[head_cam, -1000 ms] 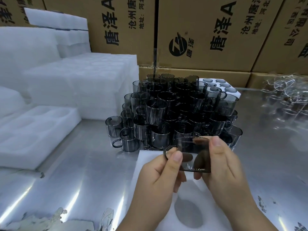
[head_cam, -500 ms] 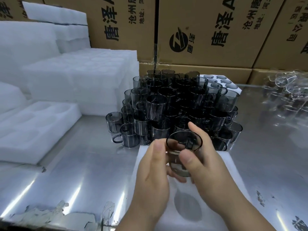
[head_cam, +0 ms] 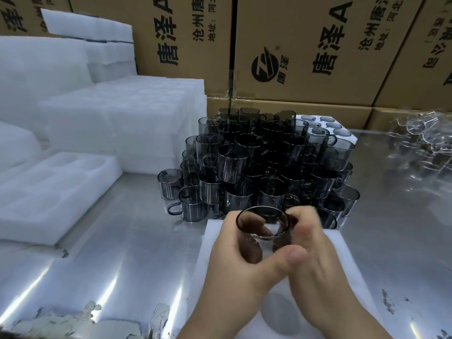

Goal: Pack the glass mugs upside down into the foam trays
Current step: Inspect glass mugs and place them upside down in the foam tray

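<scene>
Steel table (head_cam: 122, 265), shiny enough to throw streaks of light, with a wall of printed cardboard boxes (head_cam: 305, 45) at the back. Both my hands are together on one smoky glass mug (head_cam: 263, 231), held over the white foam tray (head_cam: 210, 241) right in front of me. Its rim faces up toward me, so it's not flipped yet. My left hand (head_cam: 234, 272) wraps the left side with the thumb across the front. My right hand (head_cam: 318, 270) is curled round the right side up by the rim, though it's a bit blurry. Just behind sits the big pile of dark mugs (head_cam: 269, 162), stacked in layers. Behind the pile is a filled tray (head_cam: 342, 128) with round grey glass in its holes. To the left are an empty tray (head_cam: 61, 192) and foam stacks (head_cam: 122, 123); clear glassware (head_cam: 420, 143) sits far right.
</scene>
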